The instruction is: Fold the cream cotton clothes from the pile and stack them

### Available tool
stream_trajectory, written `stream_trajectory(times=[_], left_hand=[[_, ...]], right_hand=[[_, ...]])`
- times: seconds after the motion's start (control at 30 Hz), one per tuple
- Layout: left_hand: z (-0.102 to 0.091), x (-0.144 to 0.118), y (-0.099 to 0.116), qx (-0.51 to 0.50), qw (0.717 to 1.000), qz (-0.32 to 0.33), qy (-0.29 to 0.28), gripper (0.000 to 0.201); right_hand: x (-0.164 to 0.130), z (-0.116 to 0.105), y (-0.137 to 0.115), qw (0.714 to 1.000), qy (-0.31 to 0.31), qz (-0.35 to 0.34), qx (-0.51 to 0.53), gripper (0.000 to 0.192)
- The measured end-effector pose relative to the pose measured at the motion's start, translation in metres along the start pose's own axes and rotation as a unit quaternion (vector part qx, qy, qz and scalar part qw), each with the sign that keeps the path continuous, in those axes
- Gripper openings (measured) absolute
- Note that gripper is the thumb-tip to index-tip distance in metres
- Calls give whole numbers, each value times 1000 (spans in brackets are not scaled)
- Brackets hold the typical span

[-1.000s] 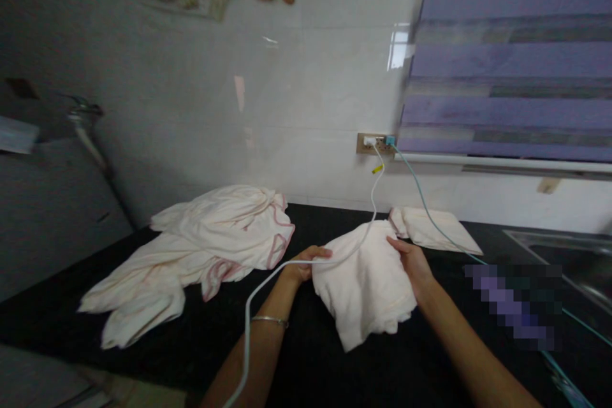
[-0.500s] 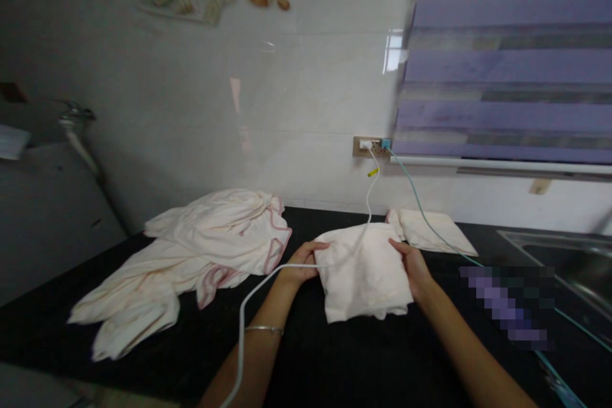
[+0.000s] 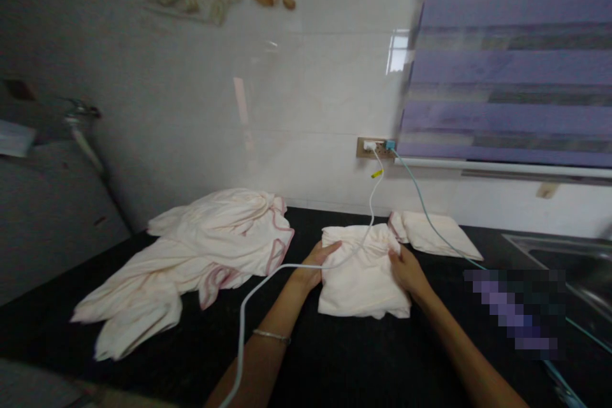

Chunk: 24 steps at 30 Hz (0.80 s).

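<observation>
cream cloth [image 3: 366, 284], hands [image 3: 406, 271] gripping both sides, dark counter [image 3: 354, 357]

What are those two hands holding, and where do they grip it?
A folded cream cloth: the left hand grips its left side, the right hand its right side.

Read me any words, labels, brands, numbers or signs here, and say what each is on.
No text is readable.
Held cloth: no lettering visible.
Yellow tag on the white cord: too small to tell if anything is printed.
Pale sheet, left edge: too blurred to read.
Purple patch at right: pixelated, nothing legible.
</observation>
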<state>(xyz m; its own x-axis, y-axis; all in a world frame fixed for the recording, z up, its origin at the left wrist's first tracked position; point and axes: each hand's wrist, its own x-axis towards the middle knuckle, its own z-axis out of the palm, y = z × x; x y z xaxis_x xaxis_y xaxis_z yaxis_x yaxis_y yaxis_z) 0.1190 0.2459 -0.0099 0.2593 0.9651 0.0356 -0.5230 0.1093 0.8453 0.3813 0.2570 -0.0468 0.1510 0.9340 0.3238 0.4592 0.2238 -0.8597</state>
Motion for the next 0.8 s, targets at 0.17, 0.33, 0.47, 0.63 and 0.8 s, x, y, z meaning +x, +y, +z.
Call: stream_trajectory(times=[0.17, 0.33, 0.47, 0.63, 0.8], left_hand=[[-5, 8, -15, 43, 999, 17, 16, 57], [-5, 11, -14, 14, 999, 5, 48, 53], [-3, 10, -7, -24, 998, -6, 60, 55], [-1, 13, -9, -8, 999, 8, 47, 59], [0, 32, -22, 11, 998, 40, 52, 59]], right_hand=[[1, -8, -5, 989, -6, 19, -147, 36], [1, -10, -10, 988, 6, 16, -151, 35], [4, -7, -2, 991, 3, -10, -135, 42], [11, -2, 16, 991, -2, -16, -132, 46], [27, -7, 31, 988, 15, -18, -153, 48]])
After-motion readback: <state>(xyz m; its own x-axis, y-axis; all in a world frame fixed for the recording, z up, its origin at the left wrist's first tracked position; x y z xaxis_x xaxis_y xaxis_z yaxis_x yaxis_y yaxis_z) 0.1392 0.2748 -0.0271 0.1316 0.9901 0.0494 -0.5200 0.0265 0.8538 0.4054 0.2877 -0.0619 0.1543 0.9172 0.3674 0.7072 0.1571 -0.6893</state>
